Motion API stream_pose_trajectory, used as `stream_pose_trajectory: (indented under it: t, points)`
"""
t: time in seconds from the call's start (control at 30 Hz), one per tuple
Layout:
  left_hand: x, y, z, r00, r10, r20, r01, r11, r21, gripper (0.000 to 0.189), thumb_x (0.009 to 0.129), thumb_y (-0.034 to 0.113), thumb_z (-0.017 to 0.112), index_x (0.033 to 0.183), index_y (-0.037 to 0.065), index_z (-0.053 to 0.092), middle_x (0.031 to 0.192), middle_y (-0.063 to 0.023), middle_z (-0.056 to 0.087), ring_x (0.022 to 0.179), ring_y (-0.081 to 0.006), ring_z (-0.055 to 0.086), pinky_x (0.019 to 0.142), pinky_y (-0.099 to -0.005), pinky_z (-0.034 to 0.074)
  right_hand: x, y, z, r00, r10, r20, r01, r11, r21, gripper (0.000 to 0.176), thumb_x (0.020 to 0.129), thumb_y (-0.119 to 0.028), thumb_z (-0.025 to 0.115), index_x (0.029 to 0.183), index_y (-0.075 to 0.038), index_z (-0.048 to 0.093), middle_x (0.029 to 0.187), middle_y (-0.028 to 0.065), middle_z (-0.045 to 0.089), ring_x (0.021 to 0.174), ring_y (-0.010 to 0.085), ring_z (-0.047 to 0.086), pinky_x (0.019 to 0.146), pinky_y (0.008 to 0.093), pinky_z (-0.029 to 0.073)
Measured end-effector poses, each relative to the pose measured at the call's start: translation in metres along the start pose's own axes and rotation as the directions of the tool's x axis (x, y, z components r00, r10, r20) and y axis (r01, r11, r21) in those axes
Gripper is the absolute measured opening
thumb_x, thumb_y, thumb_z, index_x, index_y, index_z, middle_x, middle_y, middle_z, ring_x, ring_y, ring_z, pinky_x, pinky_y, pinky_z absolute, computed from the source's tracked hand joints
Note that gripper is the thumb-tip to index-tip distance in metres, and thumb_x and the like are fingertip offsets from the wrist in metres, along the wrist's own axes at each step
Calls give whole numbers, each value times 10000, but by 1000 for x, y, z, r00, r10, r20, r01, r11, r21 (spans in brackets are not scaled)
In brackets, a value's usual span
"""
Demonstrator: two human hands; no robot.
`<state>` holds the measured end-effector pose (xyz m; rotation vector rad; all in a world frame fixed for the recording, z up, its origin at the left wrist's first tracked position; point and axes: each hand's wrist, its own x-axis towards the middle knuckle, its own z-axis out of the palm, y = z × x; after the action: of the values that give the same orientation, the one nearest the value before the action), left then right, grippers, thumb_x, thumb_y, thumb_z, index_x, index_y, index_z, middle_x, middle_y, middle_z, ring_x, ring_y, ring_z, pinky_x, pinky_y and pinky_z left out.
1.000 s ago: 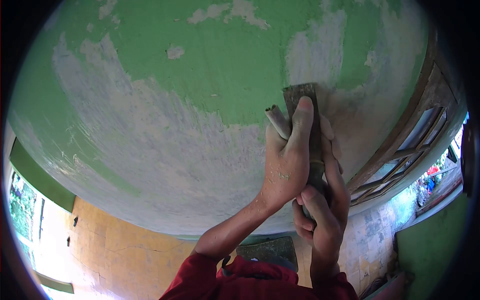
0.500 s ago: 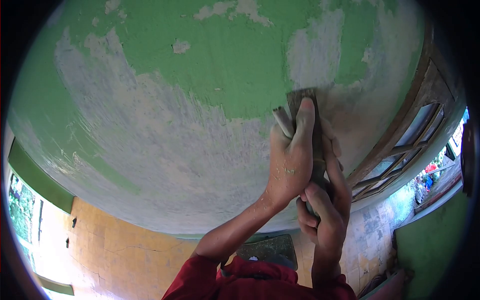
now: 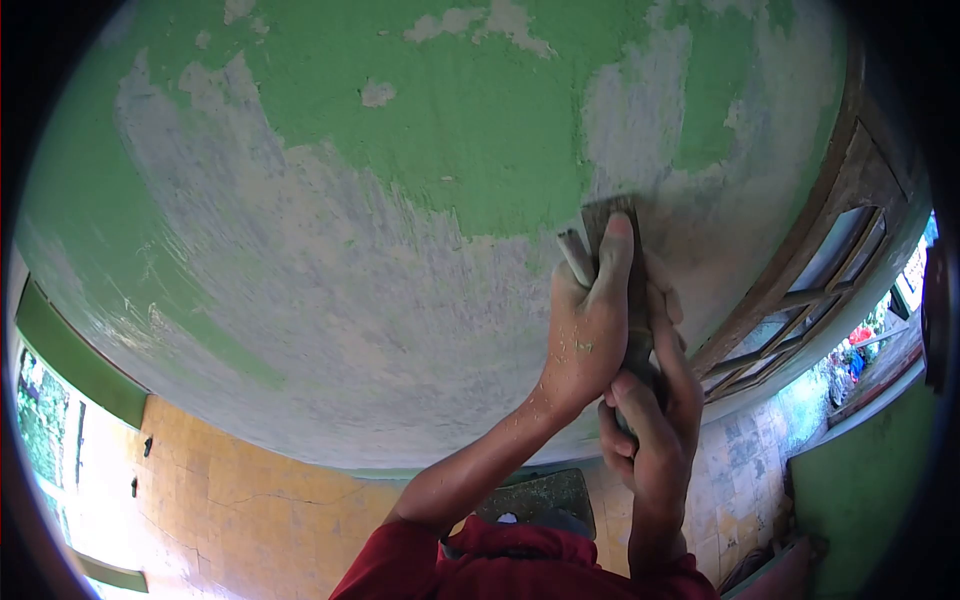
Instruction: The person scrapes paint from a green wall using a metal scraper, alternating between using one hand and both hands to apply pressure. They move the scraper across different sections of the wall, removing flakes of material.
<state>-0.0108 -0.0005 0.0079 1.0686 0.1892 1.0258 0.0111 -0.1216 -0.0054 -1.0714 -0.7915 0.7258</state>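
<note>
A paint scraper [image 3: 603,213] with a dark flat blade lies against the wall [image 3: 380,290], which is partly green and partly bare greyish-white. My right hand [image 3: 660,435] is closed around its handle, low on the tool. Higher up, my left hand [image 3: 588,335] grips the blade section, its thumb laid along the face near the top edge. A short whitish stick [image 3: 575,256] with a dark end, like a cigarette, juts out beside that thumb. Green paint flecks dot my left wrist. The far fingers of the left hand are partly hidden behind the scraper.
A brown wooden window frame [image 3: 830,240] with panes borders the wall on the right. Below is a yellowish tiled floor [image 3: 260,500], with a dark flecked board or stool top [image 3: 540,497] near my body. Bright openings show at both sides.
Both hands and the scraper have slid slightly down the wall, with the blade edge a little lower and to the right. The grip is the same.
</note>
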Motion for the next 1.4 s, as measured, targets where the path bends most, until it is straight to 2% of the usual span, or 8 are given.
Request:
stream_pose_trajectory:
  t: [0.2, 0.43, 0.5, 0.73, 0.9, 1.0, 1.1, 1.4]
  points:
    - [-4, 3, 0, 999, -46, 30, 45, 999, 16, 493, 1100, 431, 438, 858, 22, 568, 643, -129, 628, 508, -226, 636, 497, -357, 563, 0, -3, 0, 1000, 5, 13, -5, 1000, 19, 723, 914, -7, 514, 1601, 5, 291, 930, 40, 557, 475, 15, 409, 380, 210, 286]
    - [4, 10, 10, 1000, 6, 15, -6, 1000, 27, 518, 1100, 454, 432, 849, 23, 573, 635, -123, 625, 518, -223, 638, 515, -348, 556, 7, -11, -2, 999, -41, 23, 40, 999, 25, 731, 909, -7, 522, 1599, 21, 280, 838, 26, 545, 459, 17, 400, 377, 206, 287]
    - [2, 2, 6, 1000, -9, 10, 9, 1000, 27, 519, 1101, 454, 428, 853, 22, 575, 634, -123, 625, 520, -221, 638, 516, -346, 556, 3, -4, -7, 999, 6, 54, -9, 998, 55, 730, 910, -11, 524, 1597, 25, 282, 908, 38, 553, 471, 18, 412, 379, 206, 297]
    - [2, 5, 10, 999, -33, 13, 33, 999, 17, 520, 1099, 462, 430, 865, 20, 573, 639, -126, 624, 528, -218, 634, 524, -332, 550, 7, -12, -8, 998, -19, 53, 20, 1000, -14, 736, 910, -23, 524, 1600, 24, 273, 962, 53, 568, 474, 20, 414, 381, 205, 299]
    - [6, 10, 15, 1000, 27, 3, -27, 1000, 16, 513, 1099, 452, 436, 858, 19, 572, 631, -126, 620, 512, -215, 633, 507, -339, 551, 11, -20, -12, 994, -6, 113, 3, 999, 34, 722, 914, -15, 517, 1597, 22, 285, 992, 51, 573, 491, 20, 427, 383, 207, 305]
    - [1, 3, 10, 1000, 11, 11, -12, 1000, 24, 524, 1098, 453, 436, 840, 17, 573, 630, -124, 620, 508, -210, 634, 494, -343, 549, 7, -13, -9, 999, -2, 36, 1, 1000, 12, 728, 914, -18, 518, 1601, 16, 280, 893, 36, 574, 474, 24, 417, 372, 209, 296]
    - [9, 8, 13, 999, 47, 16, -48, 998, 46, 540, 1097, 459, 436, 822, 17, 577, 632, -122, 623, 508, -207, 634, 489, -341, 547, 17, -15, -12, 994, -36, 105, 34, 999, 26, 728, 913, -18, 516, 1601, 17, 279, 830, 22, 563, 459, 28, 405, 367, 211, 293]
    - [13, 21, 17, 999, 37, 28, -38, 999, 32, 553, 1095, 473, 429, 820, 19, 585, 634, -124, 624, 505, -220, 637, 493, -344, 556, 15, -27, -6, 996, -22, 81, 21, 1000, 8, 730, 926, -23, 535, 1611, -21, 283, 863, 16, 553, 473, 22, 405, 381, 210, 288]
